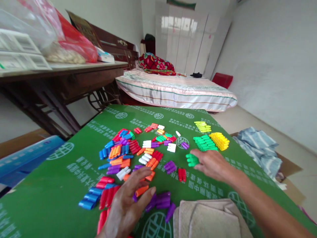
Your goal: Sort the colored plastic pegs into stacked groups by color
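Many small plastic caps in several colours lie scattered on a green printed mat (74,172). My left hand (128,205) rests over the near pile, fingers spread, thumb against an orange cap (141,190) beside purple caps (160,200). My right hand (210,163) reaches to the right, fingertips touching a small group of green caps (192,160). Behind it lie sorted rows of green caps (204,142), yellow caps (219,140) and lime caps (203,126). Neither hand visibly grips a piece.
A folded beige towel (208,218) lies at the near edge. A dark wooden table (64,76) with bags stands at the left, a bed (175,89) behind, a blue cloth (260,145) on the floor at the right.
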`<state>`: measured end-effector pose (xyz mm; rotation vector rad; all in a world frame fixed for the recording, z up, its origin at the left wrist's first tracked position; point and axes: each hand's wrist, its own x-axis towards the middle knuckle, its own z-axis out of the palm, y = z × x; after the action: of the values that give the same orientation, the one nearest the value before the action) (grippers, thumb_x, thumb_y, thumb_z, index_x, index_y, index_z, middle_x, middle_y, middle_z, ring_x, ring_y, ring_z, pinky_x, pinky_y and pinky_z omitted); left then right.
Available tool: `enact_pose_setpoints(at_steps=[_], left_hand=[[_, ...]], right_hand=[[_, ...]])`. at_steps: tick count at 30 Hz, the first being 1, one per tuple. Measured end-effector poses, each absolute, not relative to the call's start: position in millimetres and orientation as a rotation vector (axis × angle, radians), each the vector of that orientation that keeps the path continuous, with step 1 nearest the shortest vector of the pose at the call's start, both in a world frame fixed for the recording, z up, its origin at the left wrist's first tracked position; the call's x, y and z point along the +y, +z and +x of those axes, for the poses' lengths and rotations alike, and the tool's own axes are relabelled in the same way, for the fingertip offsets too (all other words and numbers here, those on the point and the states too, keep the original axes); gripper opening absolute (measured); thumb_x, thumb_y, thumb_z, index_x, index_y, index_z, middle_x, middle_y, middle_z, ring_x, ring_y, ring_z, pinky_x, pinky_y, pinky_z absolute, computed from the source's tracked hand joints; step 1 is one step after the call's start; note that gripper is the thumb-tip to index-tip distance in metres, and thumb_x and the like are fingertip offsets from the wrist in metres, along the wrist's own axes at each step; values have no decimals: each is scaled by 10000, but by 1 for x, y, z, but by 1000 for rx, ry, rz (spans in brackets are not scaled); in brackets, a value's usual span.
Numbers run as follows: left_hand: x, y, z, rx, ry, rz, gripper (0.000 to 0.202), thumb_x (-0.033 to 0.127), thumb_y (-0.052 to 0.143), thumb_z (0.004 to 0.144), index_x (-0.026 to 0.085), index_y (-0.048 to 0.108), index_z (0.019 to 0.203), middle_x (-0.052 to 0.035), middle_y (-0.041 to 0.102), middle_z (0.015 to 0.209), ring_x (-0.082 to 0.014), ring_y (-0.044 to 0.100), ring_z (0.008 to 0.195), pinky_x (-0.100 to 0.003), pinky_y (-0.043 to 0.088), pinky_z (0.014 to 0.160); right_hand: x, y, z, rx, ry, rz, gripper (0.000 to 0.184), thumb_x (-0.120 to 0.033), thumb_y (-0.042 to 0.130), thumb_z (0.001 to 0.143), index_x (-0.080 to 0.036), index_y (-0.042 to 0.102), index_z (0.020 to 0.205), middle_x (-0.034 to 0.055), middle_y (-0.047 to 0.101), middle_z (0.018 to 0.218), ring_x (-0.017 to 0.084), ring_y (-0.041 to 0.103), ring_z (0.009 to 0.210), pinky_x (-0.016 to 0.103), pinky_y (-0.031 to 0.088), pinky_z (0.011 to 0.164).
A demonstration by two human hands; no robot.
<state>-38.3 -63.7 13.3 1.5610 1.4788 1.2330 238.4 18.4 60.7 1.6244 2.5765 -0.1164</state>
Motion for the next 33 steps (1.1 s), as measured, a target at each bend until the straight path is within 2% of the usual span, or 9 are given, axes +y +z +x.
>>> enact_pose_setpoints(at_steps=[5,14,22,33], left_hand=[[-55,12,-53,1549,1282,1439,387,472,687,673,246,667,986,-55,644,1163,-239,665,922,-339,586,778],[-57,28,-46,1623,1264,1351,381,477,689,669,244,671,969,-43,653,1148,-233,650,928,-362,556,851],[-54,23,-53,1653,1193,1448,363,493,676,682,263,685,962,-35,662,1141,-235,662,925,-331,575,804],[-56,19,-57,1605,1166,1511,349,468,656,720,244,675,988,-58,640,1176,-273,595,1088,-355,568,844]], right_hand=[[85,54,314,2282,17,1780,489,-320,647,741,-236,568,1217,77,699,943,263,644,919,291,448,707],[128,35,351,2193,-41,1784,536,-283,661,706,-224,566,1231,103,669,1090,278,630,976,309,460,748],[132,32,354,2191,-73,1769,561,-242,662,684,-243,571,1237,80,671,1093,263,630,965,307,463,752],[131,29,355,2246,-100,1798,550,-231,674,679,-224,591,1223,87,686,1032,280,637,948,307,471,725]])
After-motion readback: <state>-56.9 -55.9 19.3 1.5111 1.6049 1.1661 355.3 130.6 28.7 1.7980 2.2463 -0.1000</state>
